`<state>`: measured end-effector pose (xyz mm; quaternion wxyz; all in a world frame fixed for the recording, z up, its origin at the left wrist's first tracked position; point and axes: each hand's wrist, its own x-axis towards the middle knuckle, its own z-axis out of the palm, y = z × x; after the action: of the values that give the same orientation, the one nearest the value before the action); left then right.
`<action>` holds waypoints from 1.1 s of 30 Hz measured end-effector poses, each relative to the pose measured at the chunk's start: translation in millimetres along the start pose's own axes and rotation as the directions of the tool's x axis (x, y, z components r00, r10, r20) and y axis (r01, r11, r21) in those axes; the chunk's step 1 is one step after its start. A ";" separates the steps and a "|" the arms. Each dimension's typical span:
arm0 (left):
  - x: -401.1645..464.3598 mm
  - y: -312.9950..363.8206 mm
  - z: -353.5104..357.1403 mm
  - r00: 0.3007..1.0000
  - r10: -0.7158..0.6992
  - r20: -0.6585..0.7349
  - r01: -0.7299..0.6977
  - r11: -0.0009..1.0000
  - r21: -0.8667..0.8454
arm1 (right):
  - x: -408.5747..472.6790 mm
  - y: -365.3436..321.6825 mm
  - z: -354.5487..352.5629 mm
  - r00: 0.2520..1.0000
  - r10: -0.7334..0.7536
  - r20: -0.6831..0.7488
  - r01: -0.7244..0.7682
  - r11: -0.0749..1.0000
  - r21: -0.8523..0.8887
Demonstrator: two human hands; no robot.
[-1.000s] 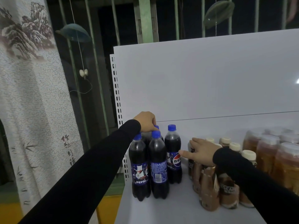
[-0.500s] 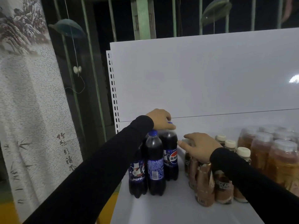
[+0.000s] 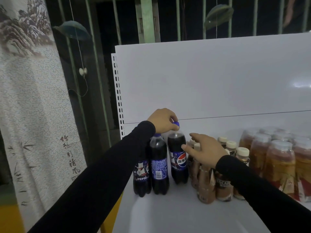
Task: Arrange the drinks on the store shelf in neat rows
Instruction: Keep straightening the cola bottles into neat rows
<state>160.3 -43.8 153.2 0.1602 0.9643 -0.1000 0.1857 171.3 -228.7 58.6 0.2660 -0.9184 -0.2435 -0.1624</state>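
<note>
Three dark Pepsi bottles with blue caps stand at the left end of the white shelf (image 3: 168,216). My left hand (image 3: 162,121) grips the cap of the rightmost Pepsi bottle (image 3: 178,158), which stands upright a little behind the other two (image 3: 159,167). My right hand (image 3: 204,149) hovers with spread fingers just right of that bottle, over a cluster of brown coffee bottles (image 3: 222,185) with cream caps. Its fingertips are close to the bottle's shoulder; I cannot tell if they touch.
Several amber tea bottles (image 3: 279,165) fill the right side. The shelf's white back panel (image 3: 218,78) rises behind, with a perforated upright (image 3: 118,98) at its left edge. A patterned curtain (image 3: 30,106) hangs left of the shelf's open end.
My left hand shifted from the rear left bottle onto the rightmost Pepsi bottle's cap. My right hand lifted off the coffee bottles and opened toward that bottle.
</note>
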 end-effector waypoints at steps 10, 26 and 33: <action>-41.2 24.6 -27.0 0.989 0.002 -0.148 -0.060 0.918 -0.391 | -31.0 -19.9 7.5 0.998 0.003 -0.061 0.025 0.888 0.459; -105.1 21.2 -1.2 0.992 -0.119 -0.032 0.057 0.672 -0.738 | -71.3 -37.7 5.1 0.981 -0.174 0.089 0.020 0.541 0.841; -125.0 11.7 10.8 0.951 -0.304 -0.057 0.108 0.501 -0.859 | -91.3 -48.4 25.3 0.967 -0.160 0.199 -0.069 0.588 0.806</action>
<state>47.0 -41.7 98.1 0.6379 0.7451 -0.0446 0.1893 74.0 -211.4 19.0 0.6158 -0.7040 -0.3456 0.0758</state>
